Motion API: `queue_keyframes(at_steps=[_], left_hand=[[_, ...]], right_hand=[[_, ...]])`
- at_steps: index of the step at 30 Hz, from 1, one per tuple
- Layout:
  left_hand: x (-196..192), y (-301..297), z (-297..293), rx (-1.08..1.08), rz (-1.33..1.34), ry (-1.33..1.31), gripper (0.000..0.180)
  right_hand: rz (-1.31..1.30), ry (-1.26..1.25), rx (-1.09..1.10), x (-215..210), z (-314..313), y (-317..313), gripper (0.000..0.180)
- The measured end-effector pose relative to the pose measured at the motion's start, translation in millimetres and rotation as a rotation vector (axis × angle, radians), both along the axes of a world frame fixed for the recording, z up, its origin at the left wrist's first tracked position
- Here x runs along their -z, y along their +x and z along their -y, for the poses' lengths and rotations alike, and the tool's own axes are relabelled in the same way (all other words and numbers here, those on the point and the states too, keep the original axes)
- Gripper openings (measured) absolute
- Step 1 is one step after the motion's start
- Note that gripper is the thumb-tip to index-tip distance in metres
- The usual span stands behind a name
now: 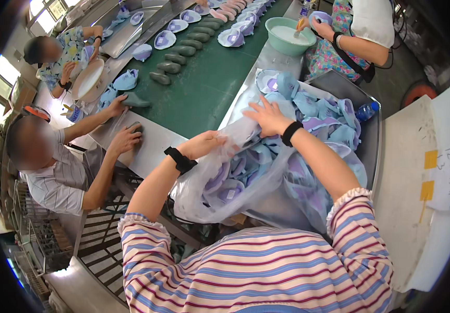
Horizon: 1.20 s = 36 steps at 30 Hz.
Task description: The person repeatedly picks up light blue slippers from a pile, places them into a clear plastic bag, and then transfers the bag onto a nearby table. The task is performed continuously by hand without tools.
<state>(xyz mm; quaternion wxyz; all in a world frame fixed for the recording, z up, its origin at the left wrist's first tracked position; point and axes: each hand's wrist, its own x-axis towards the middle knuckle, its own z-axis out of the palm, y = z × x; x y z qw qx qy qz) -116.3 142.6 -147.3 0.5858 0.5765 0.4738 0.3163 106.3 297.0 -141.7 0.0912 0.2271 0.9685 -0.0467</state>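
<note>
My left hand [204, 144] grips the near edge of a clear plastic bag [245, 182] that holds several pale purple and blue shoe pieces [308, 112]. My right hand [269, 118] rests on top of the bag's upper edge, fingers spread and pressing into the plastic. Both wrists carry black bands. The bag lies in a metal tray [373, 138] in front of me, and part of its contents is hidden under the crumpled film.
A green conveyor belt [209, 78] carries grey shoe lasts [175, 58] and purple pieces. Two people sit at the left, one handling a last [133, 127]. Another person at the back right works by a green bowl [287, 35]. A blue bottle [366, 110] lies by the tray.
</note>
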Motion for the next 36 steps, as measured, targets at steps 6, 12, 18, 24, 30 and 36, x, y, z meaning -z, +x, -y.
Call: queue_keyframes(at_steps=[6,12,18,24,30,36], left_hand=[[-15,-55,7,-0.637,-0.033,-0.030,0.016],[19,-66,13,-0.667,-0.783,0.516,0.025],[-15,1,29,-0.165,-0.741,0.848,0.045],[49,-12,52,0.004,-1.014,0.145,0.076],[75,-44,58,-0.012,-1.141,0.431,0.044],[57,-35,40,-0.452,-0.493,0.016,0.022]], right_hand=[[0.160,-0.789,-0.021,-7,-12,-1,0.062],[0.013,-1.135,0.140,37,-14,1,0.032],[-0.634,-1.167,0.752,69,-35,13,0.019],[-0.349,0.049,0.231,78,-66,26,0.023],[-0.564,-0.075,0.289,50,-35,21,0.032],[-0.871,-0.438,0.119,-6,48,-13,0.044]])
